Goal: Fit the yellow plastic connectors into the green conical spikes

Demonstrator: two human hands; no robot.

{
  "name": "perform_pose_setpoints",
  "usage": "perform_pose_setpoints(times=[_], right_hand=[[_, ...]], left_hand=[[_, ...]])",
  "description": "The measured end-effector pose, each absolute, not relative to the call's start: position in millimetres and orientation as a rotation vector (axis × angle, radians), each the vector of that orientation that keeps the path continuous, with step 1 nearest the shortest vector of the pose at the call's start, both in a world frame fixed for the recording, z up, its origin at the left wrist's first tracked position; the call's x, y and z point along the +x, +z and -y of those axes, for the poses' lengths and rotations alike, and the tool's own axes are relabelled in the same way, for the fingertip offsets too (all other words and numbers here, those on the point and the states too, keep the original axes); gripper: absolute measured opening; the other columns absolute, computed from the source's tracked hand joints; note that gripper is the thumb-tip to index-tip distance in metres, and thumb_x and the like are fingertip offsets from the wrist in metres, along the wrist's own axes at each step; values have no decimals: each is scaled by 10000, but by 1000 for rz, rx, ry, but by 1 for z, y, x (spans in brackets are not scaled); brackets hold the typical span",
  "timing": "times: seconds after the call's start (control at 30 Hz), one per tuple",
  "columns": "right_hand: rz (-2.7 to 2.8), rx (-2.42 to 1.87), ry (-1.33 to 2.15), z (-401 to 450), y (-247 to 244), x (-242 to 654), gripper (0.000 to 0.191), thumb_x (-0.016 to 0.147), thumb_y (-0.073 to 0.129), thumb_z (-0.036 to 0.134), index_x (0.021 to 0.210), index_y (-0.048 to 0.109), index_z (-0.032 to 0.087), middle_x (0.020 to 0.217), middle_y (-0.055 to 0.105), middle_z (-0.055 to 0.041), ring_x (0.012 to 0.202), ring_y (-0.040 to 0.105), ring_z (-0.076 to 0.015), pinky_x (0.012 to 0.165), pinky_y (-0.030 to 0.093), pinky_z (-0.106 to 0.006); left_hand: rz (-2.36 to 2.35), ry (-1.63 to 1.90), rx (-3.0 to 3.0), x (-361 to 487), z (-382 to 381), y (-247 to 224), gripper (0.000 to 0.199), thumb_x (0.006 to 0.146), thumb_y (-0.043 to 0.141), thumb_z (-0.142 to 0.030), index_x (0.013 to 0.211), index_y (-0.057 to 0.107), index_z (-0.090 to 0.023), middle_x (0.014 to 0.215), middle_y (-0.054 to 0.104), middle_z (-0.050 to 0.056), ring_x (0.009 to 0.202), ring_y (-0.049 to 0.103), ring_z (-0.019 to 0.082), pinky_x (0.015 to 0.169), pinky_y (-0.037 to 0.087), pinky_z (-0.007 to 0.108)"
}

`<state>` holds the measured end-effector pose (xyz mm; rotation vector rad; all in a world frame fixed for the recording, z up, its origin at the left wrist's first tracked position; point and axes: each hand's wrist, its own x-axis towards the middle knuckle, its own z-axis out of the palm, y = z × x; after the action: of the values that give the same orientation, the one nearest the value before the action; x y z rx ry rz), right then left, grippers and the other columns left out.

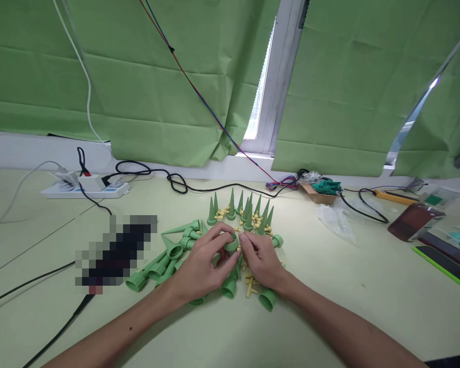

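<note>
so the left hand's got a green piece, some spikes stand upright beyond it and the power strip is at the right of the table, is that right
Not quite: the head view shows the power strip at the left of the table. The left hand does have a green piece, and some spikes stand upright beyond it.

A round-collared green plastic piece (232,243) is held amid pointed green plastic spikes (232,207), some upright, others lying, and scattered small yellow T-shaped plastic fittings (250,287).
</note>
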<state>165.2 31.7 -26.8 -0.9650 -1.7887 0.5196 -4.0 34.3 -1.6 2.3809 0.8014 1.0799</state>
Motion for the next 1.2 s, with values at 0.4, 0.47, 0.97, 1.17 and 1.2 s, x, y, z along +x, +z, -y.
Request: perform_pose_setpoints(times=[0.4, 0.47, 0.97, 1.17, 1.2], right_hand=[[1793, -965, 507, -31, -26, 166, 410, 988, 339, 322, 603, 248, 211, 530, 277, 49, 489, 272, -101, 502, 235, -273], [1787, -957, 489, -31, -26, 166, 404, 981, 345, 304, 605, 231, 211, 536, 259, 49, 492, 258, -100, 501, 220, -276], [1760, -932, 507, -30, -27, 168, 392, 960, 384, 236, 596, 243, 205, 517, 271, 52, 487, 259, -95, 495, 220, -266], [1753, -925, 526, -31, -26, 168, 393, 952, 392, 234, 588, 246, 203, 507, 271, 55, 478, 253, -87, 482, 215, -259], [1751, -926, 527, -31, -26, 168, 394, 951, 392, 233, 587, 244, 203, 506, 268, 56, 477, 252, -87, 481, 215, -258]], left_hand=[[-624, 1141, 2689, -6, -34, -3, 106, 892, 472, -98, 879, 507, -196, 1041, 539, 100, 910, 561, 186, 754, 487, 288], [-606, 1127, 2731, -7, -35, -4, 117, 891, 471, -85, 904, 500, -197, 1062, 538, 104, 889, 564, 178, 739, 483, 283], [-723, 994, 2935, -12, -39, -12, 165, 904, 411, -109, 852, 533, -207, 1162, 567, 103, 756, 554, 155, 625, 440, 277], [-689, 1105, 3070, -10, -40, -12, 218, 877, 361, -54, 853, 535, -183, 1085, 561, 100, 748, 506, 142, 572, 414, 249], [-697, 1093, 3085, -11, -40, -12, 224, 871, 359, -48, 855, 536, -184, 1084, 559, 97, 757, 501, 142, 579, 414, 248]])
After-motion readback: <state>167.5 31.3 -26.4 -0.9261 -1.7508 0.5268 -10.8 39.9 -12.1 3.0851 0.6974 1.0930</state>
